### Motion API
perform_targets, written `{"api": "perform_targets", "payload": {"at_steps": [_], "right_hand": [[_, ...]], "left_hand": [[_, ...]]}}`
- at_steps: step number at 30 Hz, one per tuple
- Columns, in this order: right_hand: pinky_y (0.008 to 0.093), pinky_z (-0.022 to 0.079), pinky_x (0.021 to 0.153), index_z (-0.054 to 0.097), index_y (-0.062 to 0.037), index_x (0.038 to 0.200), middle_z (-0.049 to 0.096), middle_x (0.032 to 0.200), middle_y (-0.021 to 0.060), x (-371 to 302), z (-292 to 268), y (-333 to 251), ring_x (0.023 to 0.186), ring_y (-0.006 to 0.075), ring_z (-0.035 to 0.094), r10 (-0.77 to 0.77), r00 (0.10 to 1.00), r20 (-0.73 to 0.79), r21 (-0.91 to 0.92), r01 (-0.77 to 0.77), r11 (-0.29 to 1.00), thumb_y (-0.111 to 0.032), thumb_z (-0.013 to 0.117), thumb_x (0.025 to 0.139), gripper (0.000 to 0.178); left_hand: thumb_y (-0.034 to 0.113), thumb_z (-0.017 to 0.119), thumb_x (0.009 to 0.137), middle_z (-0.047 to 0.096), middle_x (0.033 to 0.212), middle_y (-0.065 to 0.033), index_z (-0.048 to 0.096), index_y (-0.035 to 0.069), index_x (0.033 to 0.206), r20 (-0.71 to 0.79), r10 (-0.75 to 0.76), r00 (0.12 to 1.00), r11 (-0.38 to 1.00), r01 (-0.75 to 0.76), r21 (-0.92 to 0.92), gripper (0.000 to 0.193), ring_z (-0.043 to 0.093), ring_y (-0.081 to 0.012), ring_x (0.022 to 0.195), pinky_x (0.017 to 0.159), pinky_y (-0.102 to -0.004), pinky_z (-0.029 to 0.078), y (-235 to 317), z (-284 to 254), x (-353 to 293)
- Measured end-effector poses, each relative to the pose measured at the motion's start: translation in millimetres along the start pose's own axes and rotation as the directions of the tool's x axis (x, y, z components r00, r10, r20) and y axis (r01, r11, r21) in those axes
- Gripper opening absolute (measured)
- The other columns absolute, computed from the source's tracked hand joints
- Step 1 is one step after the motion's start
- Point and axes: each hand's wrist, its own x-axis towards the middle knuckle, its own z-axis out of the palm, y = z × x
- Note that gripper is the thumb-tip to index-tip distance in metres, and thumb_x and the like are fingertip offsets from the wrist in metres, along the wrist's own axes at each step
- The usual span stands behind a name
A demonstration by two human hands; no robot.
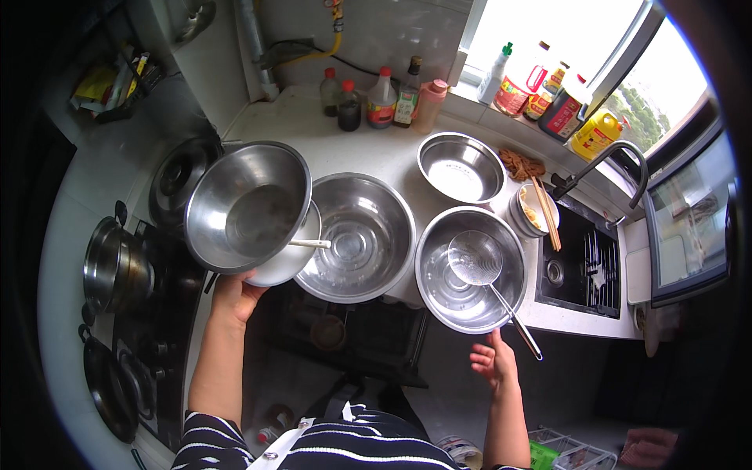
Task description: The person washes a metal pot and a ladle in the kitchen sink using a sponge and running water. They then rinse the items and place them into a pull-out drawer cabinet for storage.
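Note:
My left hand (235, 296) grips the lower edge of a steel bowl (270, 168), which is tilted; its fingers are partly hidden beneath the bowl. Behind that bowl show a white dish (283, 269) and a pale handle (311, 244). Beside them a larger steel basin (368, 211) rests on the counter. My right hand (495, 362) has its fingers apart, with a fingertip at the near rim of another steel basin (435, 266). A wire-mesh strainer (475, 257) lies in that basin, its handle sticking out over the near rim.
A smaller steel bowl (462, 141) stands farther back. Stacked bowls (523, 221) with chopsticks (548, 215) sit beside the black sink (580, 294) and its faucet (638, 157). Several sauce bottles (381, 102) line the wall. Left, a steel pot (110, 266) stands by the stove (160, 337).

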Motion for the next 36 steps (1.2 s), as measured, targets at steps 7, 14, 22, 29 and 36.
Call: {"api": "perform_targets", "payload": {"at_steps": [7, 14, 22, 29, 36], "right_hand": [[0.0272, 0.052, 0.040, 0.052, 0.0010, 0.087, 0.054, 0.072, 0.0062, 52, 19, -4, 0.052, 0.0164, 0.057, -0.244, 0.956, -0.161, 0.062, 0.256, 0.965, -0.016, 0.054, 0.084, 0.017], [0.0241, 0.048, 0.033, 0.051, 0.0007, 0.072, 0.050, 0.060, 0.0032, 19, 8, -17, 0.042, 0.0128, 0.050, -0.391, 0.898, -0.202, -0.068, 0.385, 0.920, -0.010, 0.053, 0.080, 0.013], [0.0231, 0.051, 0.040, 0.052, 0.0003, 0.083, 0.054, 0.068, 0.0039, -45, 58, -92, 0.048, 0.0111, 0.055, -0.435, 0.895, 0.100, -0.058, 0.442, 0.895, -0.012, 0.059, 0.084, 0.014], [0.0252, 0.055, 0.048, 0.055, 0.0061, 0.094, 0.062, 0.078, 0.0130, -32, 154, -88, 0.055, 0.0161, 0.061, -0.360, 0.856, 0.372, -0.024, 0.396, 0.918, -0.015, 0.058, 0.085, 0.023], [0.0271, 0.056, 0.050, 0.055, 0.0074, 0.090, 0.061, 0.074, 0.0129, -14, 220, -60, 0.055, 0.0174, 0.061, -0.229, 0.899, 0.374, -0.157, 0.305, 0.939, -0.011, 0.057, 0.083, 0.020]], "left_hand": [[-0.004, 0.063, 0.063, 0.054, 0.111, -0.0101, 0.051, 0.005, 0.113, -0.039, 0.030, 0.999, 0.998, -0.032, -0.056, 0.052, 0.057, -0.0279, 0.100, 0.076, -0.0409, 0.058, 1, -16, -18], [-0.004, 0.065, 0.064, 0.054, 0.112, -0.0100, 0.052, 0.005, 0.113, -0.077, 0.020, 0.997, 0.996, -0.026, -0.080, 0.052, 0.057, -0.0278, 0.101, 0.080, -0.0416, 0.057, 1, -36, -29], [-0.002, 0.067, 0.063, 0.055, 0.109, -0.0089, 0.052, 0.005, 0.112, -0.068, 0.084, 0.994, 0.994, -0.088, -0.067, 0.051, 0.059, -0.0243, 0.098, 0.077, -0.0392, 0.058, 10, -46, -45], [-0.001, 0.068, 0.062, 0.057, 0.107, -0.0082, 0.053, 0.004, 0.111, -0.115, 0.077, 0.990, 0.994, -0.085, -0.072, 0.052, 0.060, -0.0236, 0.096, 0.075, -0.0388, 0.059, 21, -55, -61], [-0.001, 0.069, 0.061, 0.057, 0.107, -0.0083, 0.053, 0.005, 0.111, -0.118, 0.098, 0.988, 0.991, -0.108, -0.077, 0.052, 0.060, -0.0241, 0.097, 0.075, -0.0397, 0.059, 27, -65, -75]]}}
